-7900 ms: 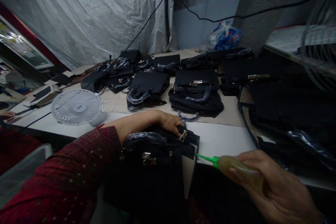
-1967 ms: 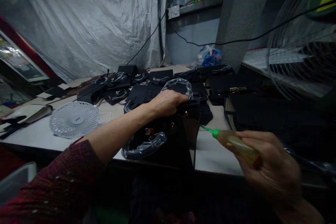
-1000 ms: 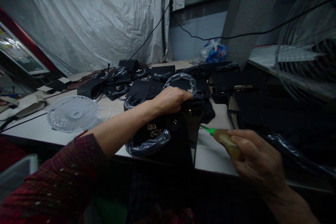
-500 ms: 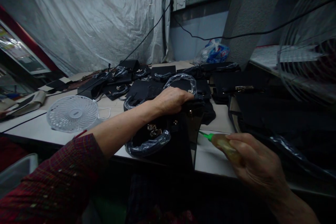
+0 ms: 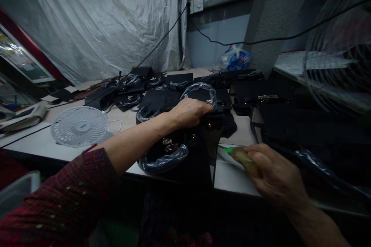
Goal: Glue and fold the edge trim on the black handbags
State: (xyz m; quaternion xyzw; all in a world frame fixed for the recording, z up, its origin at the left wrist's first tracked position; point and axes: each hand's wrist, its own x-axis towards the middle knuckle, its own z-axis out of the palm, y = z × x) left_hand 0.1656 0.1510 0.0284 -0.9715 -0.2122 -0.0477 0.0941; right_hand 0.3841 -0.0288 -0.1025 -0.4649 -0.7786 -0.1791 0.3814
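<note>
A black handbag [image 5: 188, 158] with gold clasps and plastic-wrapped handles stands at the table's front edge. My left hand [image 5: 188, 112] is closed over its top, beside the upright wrapped handle [image 5: 199, 88]. My right hand [image 5: 274, 175] is wrapped round a small yellowish glue bottle [image 5: 243, 158] with a green nozzle. The nozzle tip points left at the bag's right side edge, touching or nearly touching it.
Several more black handbags [image 5: 162, 98] lie across the table [image 5: 237, 170] behind. A small white fan [image 5: 79, 126] rests face-up at left. A dark heap of bags [image 5: 304, 123] fills the right side. A large wire fan guard [image 5: 339, 42] stands at far right.
My left hand has lifted the bag from lying low to standing upright on the table edge. My right hand has carried the glue bottle's nozzle leftwards to the bag's side.
</note>
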